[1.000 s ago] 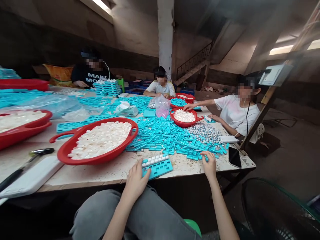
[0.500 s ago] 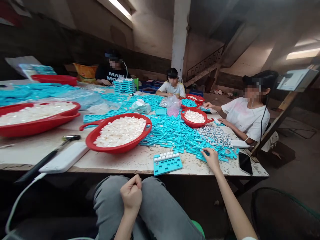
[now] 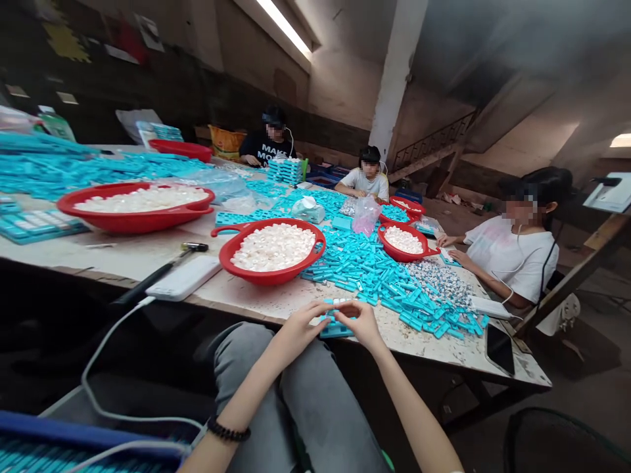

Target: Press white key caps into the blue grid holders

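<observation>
Both hands meet over a blue tray (image 3: 336, 328) holding some white pieces at the table's front edge. My left hand (image 3: 306, 323) reaches in from the left, thumb and fingers pinched near the tray; what is between them is too small to make out. My right hand (image 3: 359, 320) comes from the right, fingertips bent together above the same tray, and its hold is hidden too. The hands cover much of the tray. Behind them lies a heap of loose blue pieces (image 3: 389, 279). A red basket (image 3: 271, 276) of white pieces is just beyond my left hand.
More red baskets stand at the left (image 3: 128, 222) and right (image 3: 401, 254). A hammer (image 3: 158, 272) and white power bank (image 3: 185, 278) lie left, a phone (image 3: 499, 349) right. Three people sit around the table. A blue crate (image 3: 89, 433) is at lower left.
My left hand has risen from my lap to the blue tray. My right hand has moved left from the blue heap to the tray. The view has shifted, showing more of the left side.
</observation>
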Tool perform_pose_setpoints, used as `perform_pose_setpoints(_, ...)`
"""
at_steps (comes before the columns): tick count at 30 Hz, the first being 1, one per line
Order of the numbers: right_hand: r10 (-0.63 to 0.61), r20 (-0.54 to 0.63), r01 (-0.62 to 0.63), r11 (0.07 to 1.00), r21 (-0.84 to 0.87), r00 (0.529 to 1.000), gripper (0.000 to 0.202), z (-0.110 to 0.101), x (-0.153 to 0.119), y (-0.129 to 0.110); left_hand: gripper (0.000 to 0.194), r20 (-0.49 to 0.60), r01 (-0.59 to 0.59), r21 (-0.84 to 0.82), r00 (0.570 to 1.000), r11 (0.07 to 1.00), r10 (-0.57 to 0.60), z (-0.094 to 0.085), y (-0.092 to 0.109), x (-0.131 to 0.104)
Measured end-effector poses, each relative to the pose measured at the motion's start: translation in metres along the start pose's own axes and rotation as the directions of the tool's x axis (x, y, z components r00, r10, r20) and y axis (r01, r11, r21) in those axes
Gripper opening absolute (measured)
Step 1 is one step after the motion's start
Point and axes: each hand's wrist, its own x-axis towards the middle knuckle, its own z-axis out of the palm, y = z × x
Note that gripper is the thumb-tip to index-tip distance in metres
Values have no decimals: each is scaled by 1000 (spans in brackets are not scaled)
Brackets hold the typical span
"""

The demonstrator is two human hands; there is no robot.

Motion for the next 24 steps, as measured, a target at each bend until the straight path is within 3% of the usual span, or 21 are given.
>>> perform_pose_setpoints(5, 66, 57, -68, 997, 45, 996, 39, -1, 10, 11, 28, -1, -8, -13, 1000, 1000, 8, -2, -23, 10)
perform_pose_setpoints(11, -180, 92, 200, 925, -322, 979, 27, -8, 8, 14, 31, -77, 35, 22, 997, 999, -33, 3, -29, 11)
perform_pose_setpoints(17, -343, 133, 366, 827, -427, 930, 21, -6, 6, 24, 30, -86, -19, 39, 996, 999, 22, 9, -40, 8)
perform_pose_setpoints(24, -392, 214, 441, 700, -562, 895, 22, -7, 6, 34, 28, -107, -5, -13, 994, 1000, 4, 17, -47, 6)
